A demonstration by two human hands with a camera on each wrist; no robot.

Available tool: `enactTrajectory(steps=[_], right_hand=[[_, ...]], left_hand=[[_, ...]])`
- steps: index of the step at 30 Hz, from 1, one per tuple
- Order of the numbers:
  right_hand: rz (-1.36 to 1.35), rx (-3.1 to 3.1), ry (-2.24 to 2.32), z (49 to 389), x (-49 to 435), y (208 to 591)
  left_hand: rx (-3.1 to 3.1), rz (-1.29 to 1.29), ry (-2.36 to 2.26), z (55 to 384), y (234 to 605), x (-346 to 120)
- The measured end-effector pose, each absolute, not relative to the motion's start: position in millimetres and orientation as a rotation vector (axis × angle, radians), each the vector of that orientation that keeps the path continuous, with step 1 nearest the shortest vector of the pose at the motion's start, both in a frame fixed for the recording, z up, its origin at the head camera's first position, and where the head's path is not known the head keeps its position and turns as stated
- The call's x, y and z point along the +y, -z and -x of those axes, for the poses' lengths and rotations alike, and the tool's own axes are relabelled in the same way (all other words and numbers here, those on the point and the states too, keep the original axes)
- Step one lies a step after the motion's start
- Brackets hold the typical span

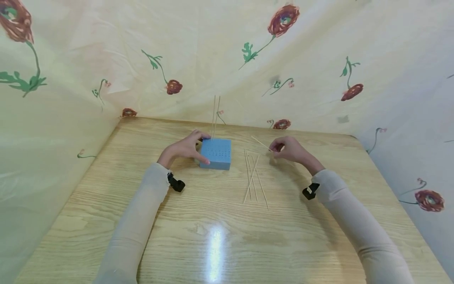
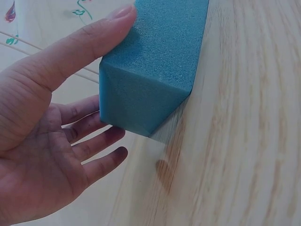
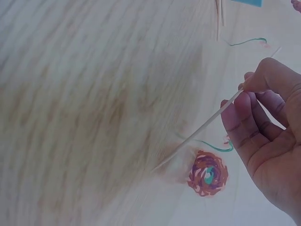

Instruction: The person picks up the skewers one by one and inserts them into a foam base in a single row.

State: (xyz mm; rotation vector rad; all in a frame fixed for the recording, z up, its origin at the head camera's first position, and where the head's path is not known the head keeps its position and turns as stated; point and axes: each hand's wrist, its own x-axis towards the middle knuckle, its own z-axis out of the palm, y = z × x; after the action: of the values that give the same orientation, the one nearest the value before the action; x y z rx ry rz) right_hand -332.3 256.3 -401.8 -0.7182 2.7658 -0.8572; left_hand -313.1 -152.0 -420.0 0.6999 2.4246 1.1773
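Note:
A blue foam block (image 1: pixel 217 153) with rows of small holes in its top sits on the wooden table. My left hand (image 1: pixel 186 147) grips it from the left, thumb on the near side and fingers at the far side; in the left wrist view the thumb lies across a blue face of the block (image 2: pixel 155 42). Two thin sticks (image 1: pixel 214 118) stand upright at the block's far left corner. To the right, my right hand (image 1: pixel 289 149) pinches one thin wooden stick (image 3: pixel 202 127) between thumb and fingertips, apart from the block. Several similar sticks (image 1: pixel 256 181) lie loose between the hands, some crossing.
Light wood table (image 1: pixel 170 236) extends around the block on all sides. Behind it and along both sides hangs a pale cloth (image 1: pixel 213 51) printed with red flowers. Each wrist wears a small black camera mount (image 1: pixel 176 183).

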Motion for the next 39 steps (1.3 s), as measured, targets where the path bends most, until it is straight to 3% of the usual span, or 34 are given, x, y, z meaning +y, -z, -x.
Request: enactTrajectory(steps=[23,30,39], right_hand=[[0.758,2.728,1.058,316,226,369],[0.707,2.675,1.172,334,232,387],[0.707,2.652,1.281,335,222,382]], left_hand=[[2.416,-0.714,-1.174,313,419,-152],[2.413,-0.701,-1.186,312,419,-152],[2.422,-0.689,-1.169,314,422,-152]])
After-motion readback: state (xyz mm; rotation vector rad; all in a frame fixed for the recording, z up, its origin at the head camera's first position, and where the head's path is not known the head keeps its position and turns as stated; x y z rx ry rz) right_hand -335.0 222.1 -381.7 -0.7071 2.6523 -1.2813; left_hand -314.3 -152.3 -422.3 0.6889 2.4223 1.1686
